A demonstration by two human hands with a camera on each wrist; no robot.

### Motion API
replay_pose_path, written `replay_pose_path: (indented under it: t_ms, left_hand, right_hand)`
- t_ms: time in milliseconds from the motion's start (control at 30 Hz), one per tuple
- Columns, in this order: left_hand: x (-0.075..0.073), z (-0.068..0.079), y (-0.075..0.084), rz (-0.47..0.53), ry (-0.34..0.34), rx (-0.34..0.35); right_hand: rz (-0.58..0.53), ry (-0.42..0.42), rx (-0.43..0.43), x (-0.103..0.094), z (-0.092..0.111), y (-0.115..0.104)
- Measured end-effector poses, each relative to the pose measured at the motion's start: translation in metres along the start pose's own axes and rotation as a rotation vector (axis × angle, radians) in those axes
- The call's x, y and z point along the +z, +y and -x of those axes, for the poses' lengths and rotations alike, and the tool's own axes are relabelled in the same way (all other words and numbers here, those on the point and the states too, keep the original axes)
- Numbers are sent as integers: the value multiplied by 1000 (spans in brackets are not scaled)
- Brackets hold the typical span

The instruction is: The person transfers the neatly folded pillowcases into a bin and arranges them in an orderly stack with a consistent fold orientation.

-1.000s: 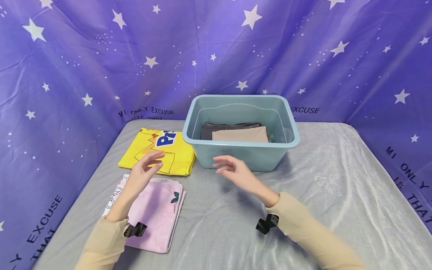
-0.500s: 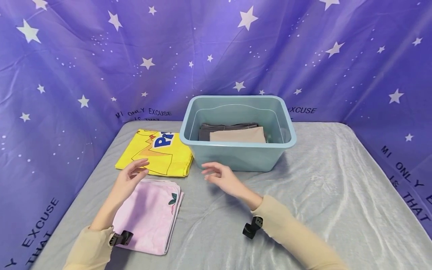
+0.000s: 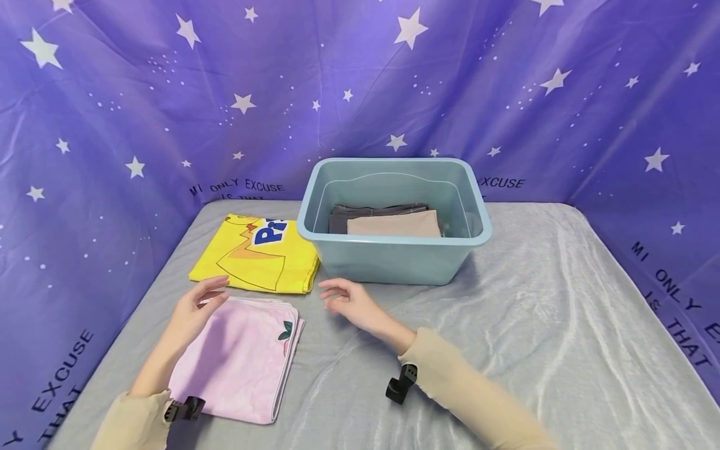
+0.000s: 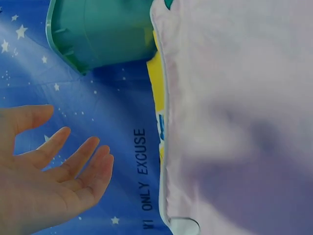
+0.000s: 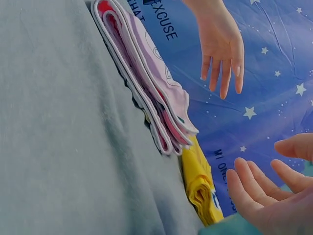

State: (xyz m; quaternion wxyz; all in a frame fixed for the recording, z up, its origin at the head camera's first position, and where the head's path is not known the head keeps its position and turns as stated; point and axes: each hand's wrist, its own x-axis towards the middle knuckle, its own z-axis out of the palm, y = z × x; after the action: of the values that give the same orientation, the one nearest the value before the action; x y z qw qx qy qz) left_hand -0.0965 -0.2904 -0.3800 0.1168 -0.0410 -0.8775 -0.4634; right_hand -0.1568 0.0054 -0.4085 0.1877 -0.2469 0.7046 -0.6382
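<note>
Pink and folded flat, the cloth (image 3: 242,362) lay on the grey sheet (image 3: 534,325), in front of the yellow cloth (image 3: 264,259) and to the left of the bin (image 3: 388,262). The left hand (image 3: 194,309) hung near its far left corner with loosely bent fingers and nothing in them. The right hand (image 3: 351,304) was equally without a load; its fingers were relaxed, in front of the bin and beyond the right edge of the pink cloth. In my judgement, the main risk was in the folds: if fingers took only the upper layer, the lower ones could slide out and the neat shape would be lost. The yellow cloth was so near that a low, careless push might also disturb it, and a wide swing of the right hand might knock the bin. The right wrist view showed what the head view hardly gave: the side of the pink cloth, with several loose layers and some red inside, and space between the left hand and the fabric. The head view, for its part, was the only one that looked into the bin, where a beige cloth (image 3: 396,224) lay before a dark cloth (image 3: 340,222).
</note>
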Motion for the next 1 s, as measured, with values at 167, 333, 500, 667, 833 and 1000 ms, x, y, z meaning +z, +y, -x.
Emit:
replay_pose_path:
  t_ms: [167, 333, 500, 667, 833, 1000]
  left_hand:
    - [-6, 8, -7, -10, -1, -29]
    - [-10, 13, -15, -11, 8, -38]
    - [-16, 16, -25, -35, 15, -57]
    - [-20, 21, -34, -53, 23, -18]
    - [-23, 25, -40, -88, 19, -24]
    - [-27, 26, -45, -119, 13, -63]
  right_hand:
    - [-14, -12, 52, 10, -2, 5]
    - [-45, -16, 93, 18, -3, 10]
    - [-95, -12, 120, 27, -2, 12]
    - [-129, -3, 161, 34, -3, 18]
    - [-146, -1, 185, 39, -3, 21]
    - [-160, 8, 210, 43, -2, 21]
